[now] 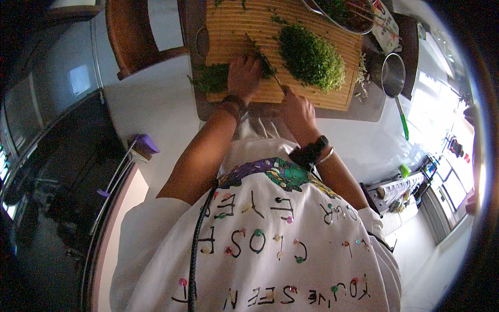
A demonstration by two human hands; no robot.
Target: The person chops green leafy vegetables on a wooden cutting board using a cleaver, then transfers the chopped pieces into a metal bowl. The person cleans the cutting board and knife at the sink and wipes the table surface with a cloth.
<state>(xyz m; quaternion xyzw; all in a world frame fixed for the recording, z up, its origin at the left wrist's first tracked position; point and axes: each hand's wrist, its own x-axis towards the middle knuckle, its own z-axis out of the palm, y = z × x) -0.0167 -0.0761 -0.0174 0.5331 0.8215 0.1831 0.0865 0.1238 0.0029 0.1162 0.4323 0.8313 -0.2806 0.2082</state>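
A wooden cutting board (249,19) lies before me on a table. My right hand (298,111) is closed around the handle of a kitchen knife (276,78), whose blade points up and to the left across the board. My left hand (245,76) rests flat on leafy greens (216,78) at the board's left edge, its fingertips close to the blade. Chopped bits of green lie along the blade, just right of my left fingers. A large heap of chopped green and pale vegetable (310,56) sits right of the knife.
A bowl (343,17) with greens stands at the board's upper right, beside a printed packet (386,29). A strainer with a green handle (393,76) lies at the table's right edge, near pale scraps (362,78). A wooden chair (128,43) stands left of the table.
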